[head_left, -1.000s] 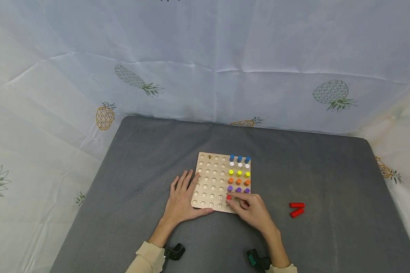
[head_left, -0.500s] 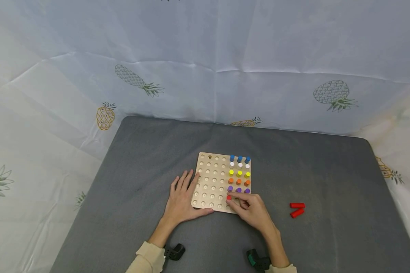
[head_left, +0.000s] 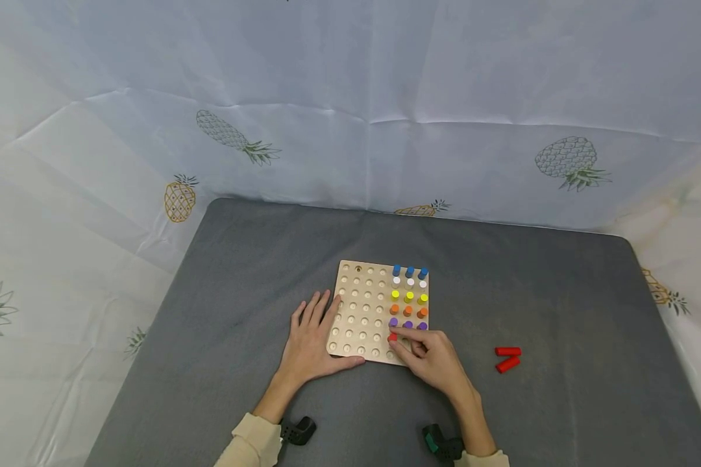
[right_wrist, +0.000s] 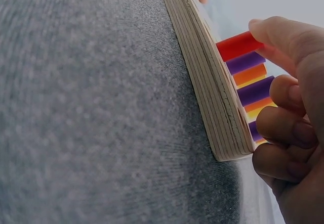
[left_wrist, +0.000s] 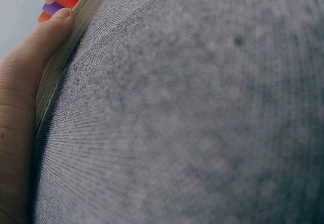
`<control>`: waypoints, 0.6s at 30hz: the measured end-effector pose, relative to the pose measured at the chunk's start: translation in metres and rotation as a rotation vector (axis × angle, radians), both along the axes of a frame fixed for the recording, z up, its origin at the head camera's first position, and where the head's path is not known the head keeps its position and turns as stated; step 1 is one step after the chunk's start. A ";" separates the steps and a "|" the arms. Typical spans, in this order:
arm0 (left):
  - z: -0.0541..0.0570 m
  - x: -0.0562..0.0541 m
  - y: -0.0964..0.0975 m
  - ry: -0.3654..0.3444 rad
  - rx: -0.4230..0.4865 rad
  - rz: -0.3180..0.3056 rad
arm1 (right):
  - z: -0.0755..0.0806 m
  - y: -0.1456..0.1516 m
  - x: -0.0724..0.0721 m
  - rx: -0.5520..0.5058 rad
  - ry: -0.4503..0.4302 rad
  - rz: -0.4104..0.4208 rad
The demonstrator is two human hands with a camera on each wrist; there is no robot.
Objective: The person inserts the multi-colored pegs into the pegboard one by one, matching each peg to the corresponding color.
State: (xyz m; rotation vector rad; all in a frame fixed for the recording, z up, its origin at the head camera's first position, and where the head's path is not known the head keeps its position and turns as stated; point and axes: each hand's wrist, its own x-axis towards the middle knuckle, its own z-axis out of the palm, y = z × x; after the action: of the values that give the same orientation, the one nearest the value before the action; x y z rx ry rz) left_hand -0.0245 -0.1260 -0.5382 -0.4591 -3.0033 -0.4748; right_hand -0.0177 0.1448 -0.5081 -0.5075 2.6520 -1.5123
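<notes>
A light wooden pegboard (head_left: 353,314) lies on the grey cloth. My left hand (head_left: 311,344) rests along its left side with fingers straight and the thumb at the near edge. My right hand (head_left: 437,363) pinches a red peg (right_wrist: 239,45) between thumb and index finger. That peg stands upright at the board, its lower end at the surface, in front of the purple pegs (head_left: 393,322). Rows of orange pegs (head_left: 394,310), yellow pegs (head_left: 394,296), white pegs (head_left: 396,281) and blue pegs (head_left: 396,270) fill the right columns. My right fingers partly cover the board's near right corner.
One loose red peg (head_left: 507,351) and another red peg (head_left: 508,364) lie on the grey tablecloth (head_left: 561,298) to the right. A pineapple-print curtain (head_left: 327,162) hangs behind the table. Each wrist wears a black camera (head_left: 300,431).
The pinched red peg has shifted very slightly to the right, and my right fingertips have moved a little with it. The left hand, the board and the loose red pegs have stayed put.
</notes>
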 end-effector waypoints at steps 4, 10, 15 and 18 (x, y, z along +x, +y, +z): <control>-0.001 0.000 0.000 0.014 -0.004 -0.001 | 0.001 -0.001 0.000 0.013 -0.001 -0.005; -0.001 0.000 0.000 0.021 -0.014 0.000 | 0.002 -0.001 0.000 0.024 0.002 -0.009; 0.000 0.000 0.000 0.014 -0.010 0.001 | 0.003 0.000 0.000 0.024 0.008 -0.013; 0.001 0.000 0.001 0.005 -0.011 0.003 | 0.004 0.001 -0.001 0.029 0.011 -0.025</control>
State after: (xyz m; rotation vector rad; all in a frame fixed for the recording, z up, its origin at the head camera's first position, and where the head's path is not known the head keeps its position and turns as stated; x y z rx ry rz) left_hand -0.0243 -0.1254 -0.5372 -0.4555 -3.0031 -0.4560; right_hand -0.0184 0.1462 -0.5041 -0.4846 2.6939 -1.4796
